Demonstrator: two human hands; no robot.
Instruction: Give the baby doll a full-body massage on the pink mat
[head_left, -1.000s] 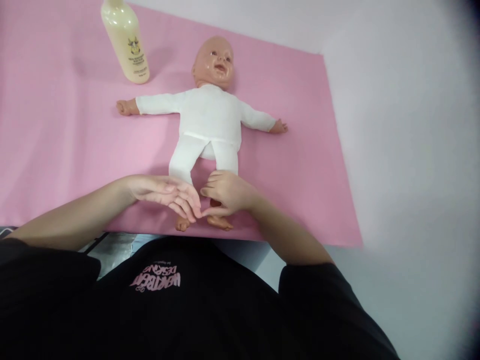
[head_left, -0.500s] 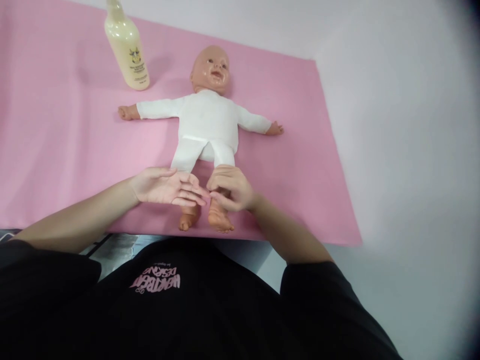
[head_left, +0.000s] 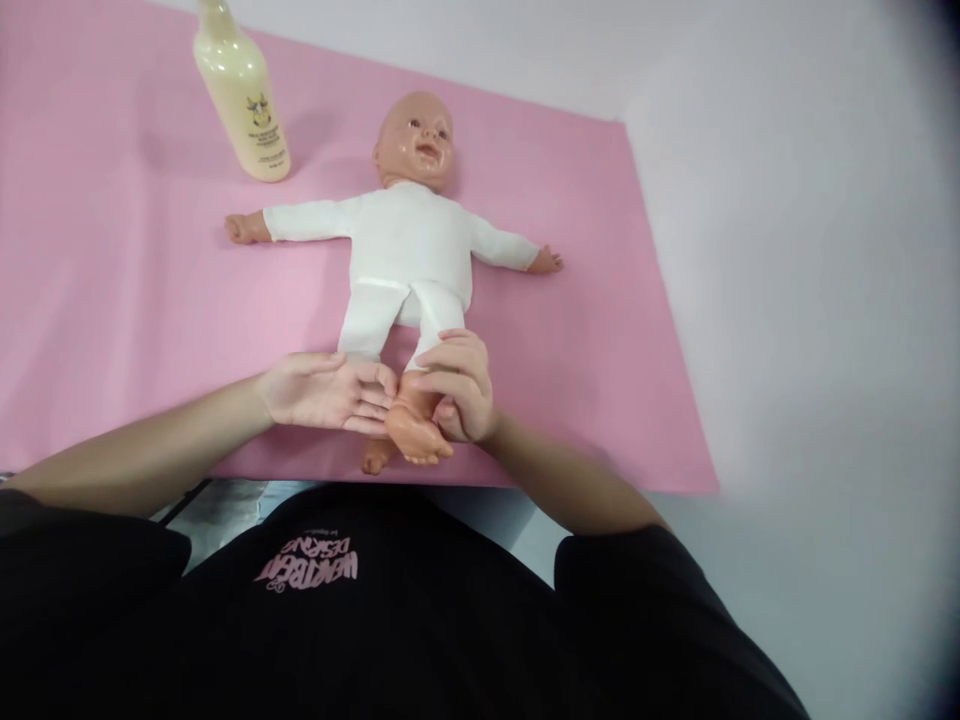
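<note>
A baby doll (head_left: 411, 235) in a white cloth body lies on its back, arms spread, its feet towards me. My left hand (head_left: 330, 392) is palm up with its fingers stretched out, the tips passing behind the ankle of the doll's leg on the right. The bare foot (head_left: 417, 432) of that leg is tilted over to the left, in front of the fingertips. Curled around the same lower leg from the right is my right hand (head_left: 461, 385), its thumb partly hidden behind the foot. The doll's other foot (head_left: 377, 456) is partly covered.
A pale yellow lotion bottle (head_left: 244, 100) stands at the back left, its top cut off by the frame. Pink sheeting (head_left: 585, 380) covers the table, whose front edge is close to my body. A pale wall (head_left: 787, 250) is on the right.
The doll's foot on the right has swung left and up, over my left fingertips. My right hand has opened from a tight pinch to curl along the leg. The view has shifted slightly.
</note>
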